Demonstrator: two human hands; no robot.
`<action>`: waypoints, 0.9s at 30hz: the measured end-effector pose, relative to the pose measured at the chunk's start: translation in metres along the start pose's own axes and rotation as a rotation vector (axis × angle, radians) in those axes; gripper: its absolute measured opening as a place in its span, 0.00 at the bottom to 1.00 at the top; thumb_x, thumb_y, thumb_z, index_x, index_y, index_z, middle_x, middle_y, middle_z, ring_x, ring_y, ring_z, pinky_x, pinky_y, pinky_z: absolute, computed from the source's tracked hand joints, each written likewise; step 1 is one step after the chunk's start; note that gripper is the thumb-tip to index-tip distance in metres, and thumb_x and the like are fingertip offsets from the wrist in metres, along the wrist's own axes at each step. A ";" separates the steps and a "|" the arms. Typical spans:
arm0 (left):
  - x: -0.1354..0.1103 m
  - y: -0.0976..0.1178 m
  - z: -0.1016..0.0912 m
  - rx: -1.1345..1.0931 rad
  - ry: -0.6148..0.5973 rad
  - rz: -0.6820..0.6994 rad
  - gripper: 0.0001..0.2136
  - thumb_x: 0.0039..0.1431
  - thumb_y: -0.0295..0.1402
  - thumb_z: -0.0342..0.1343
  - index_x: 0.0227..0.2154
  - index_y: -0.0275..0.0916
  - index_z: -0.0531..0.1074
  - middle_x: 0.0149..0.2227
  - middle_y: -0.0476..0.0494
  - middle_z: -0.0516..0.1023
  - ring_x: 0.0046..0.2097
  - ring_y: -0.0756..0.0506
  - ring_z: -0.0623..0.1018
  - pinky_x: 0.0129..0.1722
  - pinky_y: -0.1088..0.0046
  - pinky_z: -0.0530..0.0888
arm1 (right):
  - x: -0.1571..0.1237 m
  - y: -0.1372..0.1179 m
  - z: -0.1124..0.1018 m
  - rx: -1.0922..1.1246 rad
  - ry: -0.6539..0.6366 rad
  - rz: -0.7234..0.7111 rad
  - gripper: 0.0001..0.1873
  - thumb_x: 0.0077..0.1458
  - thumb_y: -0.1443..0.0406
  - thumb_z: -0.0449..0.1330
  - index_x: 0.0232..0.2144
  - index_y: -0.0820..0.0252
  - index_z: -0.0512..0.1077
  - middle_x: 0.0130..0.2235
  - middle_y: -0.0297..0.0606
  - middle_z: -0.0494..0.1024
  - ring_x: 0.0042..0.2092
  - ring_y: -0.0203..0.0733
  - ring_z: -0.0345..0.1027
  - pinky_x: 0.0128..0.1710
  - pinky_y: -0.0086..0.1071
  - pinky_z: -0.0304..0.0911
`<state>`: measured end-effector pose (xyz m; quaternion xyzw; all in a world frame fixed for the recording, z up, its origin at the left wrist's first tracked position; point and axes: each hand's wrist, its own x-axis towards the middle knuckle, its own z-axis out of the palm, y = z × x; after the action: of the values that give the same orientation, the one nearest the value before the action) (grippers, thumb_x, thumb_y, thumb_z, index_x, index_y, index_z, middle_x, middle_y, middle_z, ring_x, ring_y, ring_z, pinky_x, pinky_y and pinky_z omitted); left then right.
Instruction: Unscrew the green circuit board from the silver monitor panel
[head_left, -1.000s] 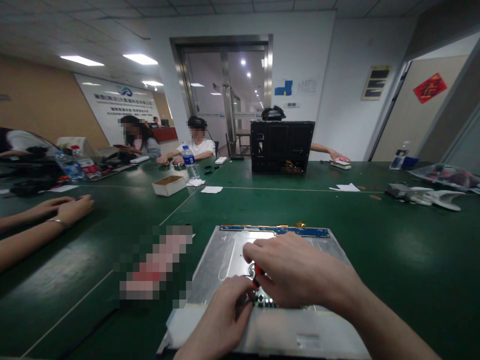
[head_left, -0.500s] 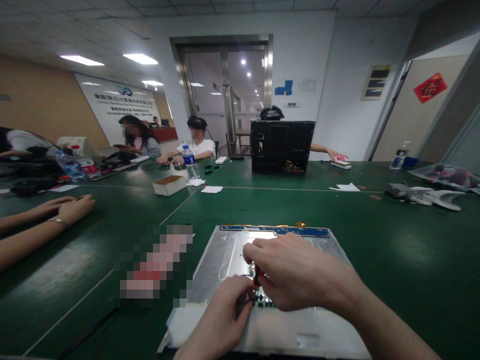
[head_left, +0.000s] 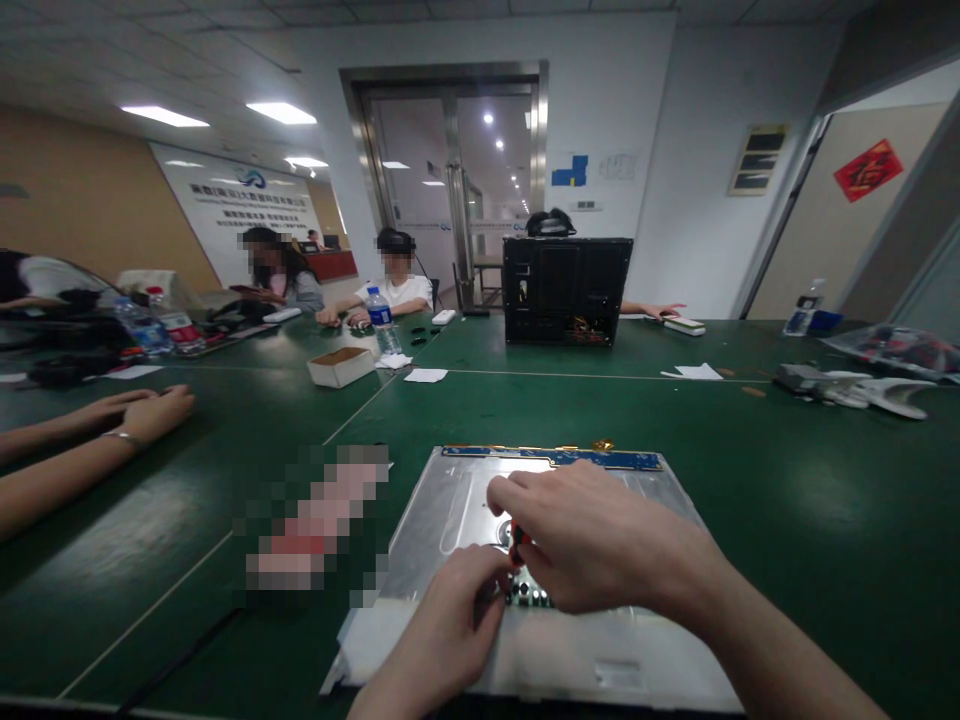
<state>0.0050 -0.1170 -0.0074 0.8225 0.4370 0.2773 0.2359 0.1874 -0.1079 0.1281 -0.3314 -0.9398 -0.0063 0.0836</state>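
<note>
A flat silver display panel lies face down before me, with a blue circuit strip along its far edge. White film covers its near part. My right hand is closed from above around a red-and-black screwdriver, held upright over the panel's middle; most of it is hidden by the fingers. Close beside its lower end, my left hand is pinched, fingertips down at the panel. What those fingers hold is hidden. Between the hands shows part of a green circuit board.
A blurred-out pinkish object lies left of the panel, a dark cable running from it. Another person's hands rest at the left. Farther back are an open box, a water bottle and a black computer case.
The view has shifted very slightly. Both my hands keep the same grip and place over the panel. Across the table, a person's hand behind the computer case has shifted a little.
</note>
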 end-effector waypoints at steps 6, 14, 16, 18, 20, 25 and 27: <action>0.000 -0.002 0.002 0.005 0.027 0.020 0.09 0.52 0.22 0.46 0.32 0.39 0.68 0.32 0.46 0.74 0.36 0.45 0.72 0.37 0.69 0.67 | 0.005 -0.001 -0.001 -0.027 -0.025 0.055 0.08 0.54 0.62 0.55 0.37 0.60 0.65 0.31 0.37 0.77 0.28 0.40 0.68 0.22 0.31 0.45; -0.001 -0.004 0.003 -0.014 0.013 0.010 0.08 0.52 0.23 0.47 0.32 0.38 0.69 0.33 0.45 0.74 0.36 0.44 0.72 0.37 0.70 0.67 | 0.002 -0.001 -0.001 0.003 0.007 -0.011 0.09 0.51 0.62 0.55 0.35 0.59 0.65 0.33 0.37 0.76 0.28 0.38 0.65 0.21 0.32 0.44; 0.000 -0.003 0.002 -0.008 0.006 -0.002 0.08 0.53 0.23 0.47 0.32 0.38 0.69 0.33 0.45 0.74 0.36 0.44 0.72 0.37 0.70 0.67 | 0.002 -0.001 -0.002 0.003 0.005 -0.020 0.09 0.50 0.64 0.55 0.35 0.60 0.64 0.32 0.37 0.75 0.27 0.38 0.64 0.20 0.31 0.43; 0.000 -0.002 0.002 -0.009 0.002 -0.008 0.07 0.53 0.24 0.47 0.32 0.38 0.68 0.33 0.44 0.74 0.36 0.44 0.72 0.37 0.70 0.67 | 0.003 -0.002 -0.002 -0.003 0.001 -0.011 0.08 0.50 0.66 0.54 0.35 0.60 0.64 0.31 0.37 0.75 0.26 0.37 0.64 0.19 0.31 0.42; 0.000 -0.001 0.002 -0.013 0.008 -0.008 0.07 0.54 0.24 0.47 0.32 0.38 0.69 0.32 0.45 0.75 0.36 0.44 0.72 0.37 0.70 0.68 | 0.004 -0.002 -0.002 -0.016 0.006 0.010 0.07 0.51 0.65 0.54 0.35 0.60 0.64 0.30 0.37 0.75 0.26 0.38 0.65 0.20 0.32 0.41; 0.001 0.001 0.001 -0.019 0.030 -0.006 0.09 0.54 0.24 0.46 0.33 0.39 0.70 0.32 0.45 0.75 0.36 0.45 0.73 0.37 0.70 0.68 | 0.004 0.001 0.001 -0.032 0.016 0.053 0.10 0.55 0.59 0.55 0.34 0.59 0.65 0.30 0.35 0.76 0.28 0.40 0.68 0.21 0.33 0.41; 0.001 0.001 0.000 -0.028 0.024 -0.007 0.08 0.54 0.24 0.47 0.32 0.39 0.70 0.32 0.45 0.75 0.36 0.45 0.73 0.37 0.70 0.68 | 0.002 0.002 0.000 -0.014 0.010 0.034 0.09 0.54 0.59 0.55 0.34 0.59 0.65 0.31 0.36 0.76 0.28 0.39 0.67 0.21 0.33 0.42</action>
<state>0.0060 -0.1171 -0.0064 0.8140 0.4389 0.2926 0.2431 0.1872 -0.1048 0.1281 -0.3478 -0.9335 -0.0133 0.0859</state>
